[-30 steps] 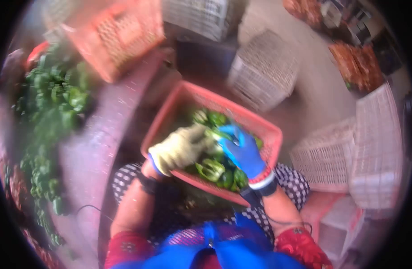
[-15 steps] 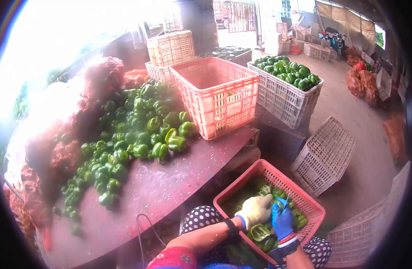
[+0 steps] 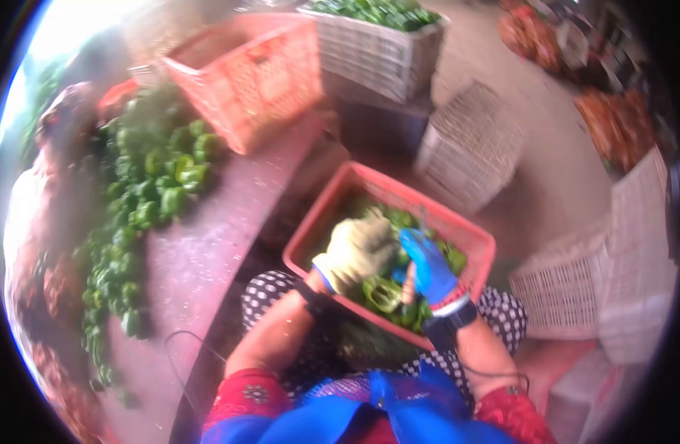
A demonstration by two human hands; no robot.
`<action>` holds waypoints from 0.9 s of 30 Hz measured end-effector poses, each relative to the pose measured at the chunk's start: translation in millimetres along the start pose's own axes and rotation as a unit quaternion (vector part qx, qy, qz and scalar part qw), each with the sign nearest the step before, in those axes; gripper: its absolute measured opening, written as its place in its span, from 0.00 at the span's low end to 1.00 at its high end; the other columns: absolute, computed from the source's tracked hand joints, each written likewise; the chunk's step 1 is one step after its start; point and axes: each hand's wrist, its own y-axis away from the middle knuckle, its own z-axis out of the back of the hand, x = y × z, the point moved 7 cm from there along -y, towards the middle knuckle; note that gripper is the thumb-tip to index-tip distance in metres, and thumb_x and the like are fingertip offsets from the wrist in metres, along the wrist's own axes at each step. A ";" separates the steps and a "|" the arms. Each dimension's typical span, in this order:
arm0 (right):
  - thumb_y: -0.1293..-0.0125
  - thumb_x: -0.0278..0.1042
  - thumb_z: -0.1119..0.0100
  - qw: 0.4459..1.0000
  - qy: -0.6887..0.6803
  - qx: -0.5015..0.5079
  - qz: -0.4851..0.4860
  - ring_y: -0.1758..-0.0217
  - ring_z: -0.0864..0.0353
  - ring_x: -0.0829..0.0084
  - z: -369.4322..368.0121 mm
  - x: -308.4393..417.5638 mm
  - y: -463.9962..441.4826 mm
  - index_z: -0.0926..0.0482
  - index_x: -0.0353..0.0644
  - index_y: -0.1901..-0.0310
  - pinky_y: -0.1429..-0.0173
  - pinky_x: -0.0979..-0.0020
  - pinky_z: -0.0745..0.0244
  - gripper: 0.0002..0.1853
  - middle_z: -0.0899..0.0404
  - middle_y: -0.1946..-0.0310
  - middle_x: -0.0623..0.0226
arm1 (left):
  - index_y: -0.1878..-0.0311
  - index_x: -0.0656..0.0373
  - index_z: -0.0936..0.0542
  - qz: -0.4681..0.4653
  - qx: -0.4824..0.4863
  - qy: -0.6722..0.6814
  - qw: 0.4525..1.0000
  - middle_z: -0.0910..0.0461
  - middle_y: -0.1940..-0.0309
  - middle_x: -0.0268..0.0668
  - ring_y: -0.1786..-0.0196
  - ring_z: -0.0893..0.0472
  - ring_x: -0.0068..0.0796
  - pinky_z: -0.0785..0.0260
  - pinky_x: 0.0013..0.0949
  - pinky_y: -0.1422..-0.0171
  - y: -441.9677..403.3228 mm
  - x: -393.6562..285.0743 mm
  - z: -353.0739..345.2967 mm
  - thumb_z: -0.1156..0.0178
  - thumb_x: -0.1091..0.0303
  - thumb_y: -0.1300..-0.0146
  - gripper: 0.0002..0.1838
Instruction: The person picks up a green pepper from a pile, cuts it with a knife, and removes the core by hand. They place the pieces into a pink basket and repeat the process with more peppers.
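Observation:
A pink crate sits at my lap with green peppers inside, one of them cut open and showing its pale interior. Over its left half is my left hand in a pale yellow knitted glove, fingers curled round something I cannot make out. My right hand, in a blue glove, is just to the right, fingers bent toward the left hand; a small tan object shows beneath it. Motion blur hides what lies between the hands.
On the left, a pinkish table bears a heap of green peppers and an orange crate. Behind stands a white crate of peppers. An upturned grey crate and stacked pale crates are on the right.
The view has swung back down toward my lap, so the crate and hands appear further left and higher than half a second ago. Both hands stay over the crate.

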 end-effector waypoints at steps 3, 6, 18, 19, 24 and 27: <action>0.22 0.57 0.44 0.990 -0.134 0.018 -0.036 0.86 0.24 0.73 -12.2 -12.0 -2.8 0.22 0.42 0.46 0.68 0.69 0.18 0.23 0.22 0.80 0.69 | 0.73 0.54 0.26 -0.134 -0.055 -0.048 0.988 0.27 0.76 0.41 0.75 0.23 0.48 0.29 0.46 0.71 -6.1 -25.7 10.2 0.30 0.72 0.48 0.11; 0.23 0.59 0.42 0.988 -0.136 0.043 -0.065 0.86 0.27 0.75 -17.4 7.1 3.1 0.22 0.45 0.50 0.68 0.71 0.20 0.22 0.22 0.76 0.73 | 0.58 0.59 0.17 0.107 -0.169 0.179 0.963 0.23 0.75 0.30 0.72 0.17 0.30 0.25 0.35 0.69 0.1 -6.8 19.6 0.29 0.70 0.39 0.09; 0.30 0.39 0.32 0.966 0.250 -0.016 -0.064 0.71 0.23 0.81 36.7 -25.5 -25.3 0.19 0.44 0.42 0.68 0.77 0.27 0.18 0.14 0.61 0.71 | 0.47 0.58 0.16 0.457 0.046 -0.199 0.866 0.10 0.62 0.43 0.59 0.12 0.42 0.21 0.40 0.49 265.3 -30.8 251.1 0.34 0.53 0.33 0.20; 0.29 0.39 0.34 0.980 0.188 0.026 -0.058 0.75 0.29 0.87 44.0 -30.2 -34.2 0.21 0.46 0.41 0.75 0.81 0.34 0.18 0.15 0.62 0.73 | 0.47 0.54 0.15 0.607 0.136 -0.199 0.757 0.11 0.58 0.47 0.52 0.13 0.50 0.23 0.45 0.44 300.8 -26.5 256.6 0.31 0.48 0.36 0.23; 0.19 0.51 0.46 0.940 -0.295 0.154 -0.075 0.72 0.23 0.84 66.0 -29.2 -82.7 0.21 0.42 0.37 0.75 0.80 0.33 0.22 0.14 0.51 0.62 | 0.38 0.59 0.19 0.637 -0.312 -0.332 0.622 0.14 0.48 0.53 0.43 0.16 0.53 0.26 0.47 0.37 444.1 13.0 372.3 0.35 0.42 0.34 0.32; 0.21 0.51 0.43 0.870 -0.471 0.118 -0.087 0.62 0.16 0.79 83.6 -38.1 -98.8 0.23 0.31 0.39 0.66 0.77 0.20 0.26 0.16 0.49 0.55 | 0.35 0.68 0.24 0.676 -0.370 -0.370 0.520 0.15 0.45 0.56 0.41 0.16 0.53 0.27 0.46 0.34 508.8 53.4 412.4 0.34 0.48 0.33 0.34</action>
